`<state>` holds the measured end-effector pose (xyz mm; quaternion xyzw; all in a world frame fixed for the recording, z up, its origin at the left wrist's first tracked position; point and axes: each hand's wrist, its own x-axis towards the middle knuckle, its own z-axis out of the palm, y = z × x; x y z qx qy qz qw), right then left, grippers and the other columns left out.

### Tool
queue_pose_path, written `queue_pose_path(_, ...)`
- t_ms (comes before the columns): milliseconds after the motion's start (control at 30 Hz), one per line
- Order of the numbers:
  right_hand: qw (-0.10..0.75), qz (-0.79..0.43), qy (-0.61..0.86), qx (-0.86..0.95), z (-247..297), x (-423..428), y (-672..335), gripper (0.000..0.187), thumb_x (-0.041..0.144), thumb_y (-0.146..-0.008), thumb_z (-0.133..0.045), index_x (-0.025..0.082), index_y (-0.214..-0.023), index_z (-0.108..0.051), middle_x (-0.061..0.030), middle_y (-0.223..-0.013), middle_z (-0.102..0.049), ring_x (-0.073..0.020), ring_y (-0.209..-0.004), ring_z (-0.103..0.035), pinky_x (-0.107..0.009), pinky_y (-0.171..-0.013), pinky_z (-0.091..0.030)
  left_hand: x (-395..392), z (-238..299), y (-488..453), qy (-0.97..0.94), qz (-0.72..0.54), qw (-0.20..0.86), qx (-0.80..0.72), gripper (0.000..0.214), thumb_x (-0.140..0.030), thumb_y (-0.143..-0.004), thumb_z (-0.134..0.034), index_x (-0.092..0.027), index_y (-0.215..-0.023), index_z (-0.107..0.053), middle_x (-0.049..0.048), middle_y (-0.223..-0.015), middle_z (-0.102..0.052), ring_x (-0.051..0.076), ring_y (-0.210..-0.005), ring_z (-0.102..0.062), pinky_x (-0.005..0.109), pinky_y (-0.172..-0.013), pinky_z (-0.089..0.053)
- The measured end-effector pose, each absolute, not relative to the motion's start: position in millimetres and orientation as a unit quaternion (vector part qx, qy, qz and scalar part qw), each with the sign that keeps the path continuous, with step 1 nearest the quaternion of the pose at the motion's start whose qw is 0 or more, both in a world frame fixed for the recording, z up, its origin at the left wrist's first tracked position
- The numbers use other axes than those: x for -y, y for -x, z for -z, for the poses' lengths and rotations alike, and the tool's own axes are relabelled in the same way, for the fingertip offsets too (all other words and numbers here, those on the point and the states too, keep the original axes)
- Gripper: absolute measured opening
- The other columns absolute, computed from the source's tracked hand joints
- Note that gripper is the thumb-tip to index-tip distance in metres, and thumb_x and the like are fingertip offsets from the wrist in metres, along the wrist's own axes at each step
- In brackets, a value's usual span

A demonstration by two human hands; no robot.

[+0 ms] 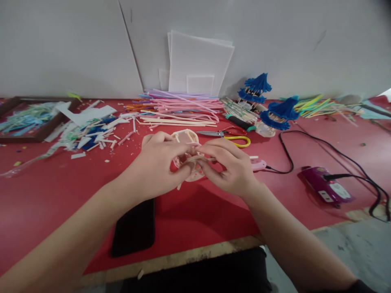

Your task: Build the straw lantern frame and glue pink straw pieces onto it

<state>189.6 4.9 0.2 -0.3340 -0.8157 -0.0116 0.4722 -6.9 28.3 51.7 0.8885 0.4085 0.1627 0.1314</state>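
Note:
A small cream and pink craft piece (185,135) with an openwork look is held above the red table, right in front of me. My left hand (155,167) is closed on its left side, thumb and fingers pinching near its middle. My right hand (231,166) is closed too, and its fingertips meet the left ones over a thin pale strip (195,159) at the front of the piece. Fingers cover much of the piece, so its full shape is hidden. Just beyond my right hand lies a pink tool (259,165) on a black cord, partly covered.
Scissors (238,138) with red and yellow handles lie behind my hands, near bundled pink sticks (189,106). Blue-roofed models (279,114) stand back right. Scraps (94,132) litter the left. A black phone (134,230) lies by my left forearm; a purple power adapter (328,186) sits right.

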Motion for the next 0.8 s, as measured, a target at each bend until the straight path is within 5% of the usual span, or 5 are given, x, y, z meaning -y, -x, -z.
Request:
queue_pose_path(167,0.462,-0.004,0.343,0.818,2,-7,-190,0.019,0.013,-0.085,-0.062,0.018,-0.103,-0.063,-0.0092,-0.098,-0.071,-0.0184,-0.091,-0.067,-0.029,-0.075,-0.056,-30,-53,11,-0.895,-0.168,0.127,-0.393,0.026,-0.036,-0.085,-0.053,-0.025,-0.1,-0.071,0.0047,-0.091,-0.07,0.029,-0.105,-0.052,0.048,-0.094,-0.034)
queue_pose_path(300,0.436,-0.066,0.385,0.811,4,-6,-187,0.009,0.02,-0.088,-0.061,0.017,-0.096,-0.064,-0.007,-0.091,-0.073,-0.0144,-0.075,-0.068,-0.025,-0.067,-0.054,-32,-53,12,-0.895,-0.152,0.143,-0.395,0.027,-0.038,-0.086,-0.052,-0.023,-0.097,-0.071,0.0061,-0.089,-0.07,0.028,-0.096,-0.051,0.043,-0.085,-0.039)
queue_pose_path(533,0.434,-0.254,0.452,0.737,5,-4,-180,0.03,0.019,-0.084,-0.063,0.021,-0.113,-0.058,-0.0035,-0.096,-0.075,-0.0125,-0.07,-0.07,-0.023,-0.063,-0.053,-35,-46,13,-0.905,-0.156,0.115,-0.379,0.022,-0.033,-0.086,-0.053,-0.02,-0.085,-0.07,0.0043,-0.082,-0.07,0.027,-0.093,-0.049,0.041,-0.086,-0.037)
queue_pose_path(700,0.423,-0.316,0.465,0.711,4,-4,-179,0.014,0.018,-0.082,-0.062,0.018,-0.096,-0.065,-0.0047,-0.093,-0.075,-0.0156,-0.082,-0.071,-0.026,-0.072,-0.054,-37,-45,13,-0.912,-0.165,0.095,-0.363,0.023,-0.033,-0.087,-0.052,-0.019,-0.088,-0.07,0.0057,-0.087,-0.069,0.025,-0.091,-0.05,0.04,-0.087,-0.037)
queue_pose_path(800,0.436,-0.302,0.456,0.715,1,-5,-180,0.01,0.016,-0.081,-0.061,0.017,-0.089,-0.067,-0.0027,-0.084,-0.074,-0.0131,-0.073,-0.068,-0.023,-0.065,-0.052,-37,-47,12,-0.914,-0.165,0.088,-0.361,0.026,-0.035,-0.086,-0.052,-0.019,-0.095,-0.071,0.006,-0.082,-0.065,0.025,-0.085,-0.052,0.04,-0.083,-0.037)
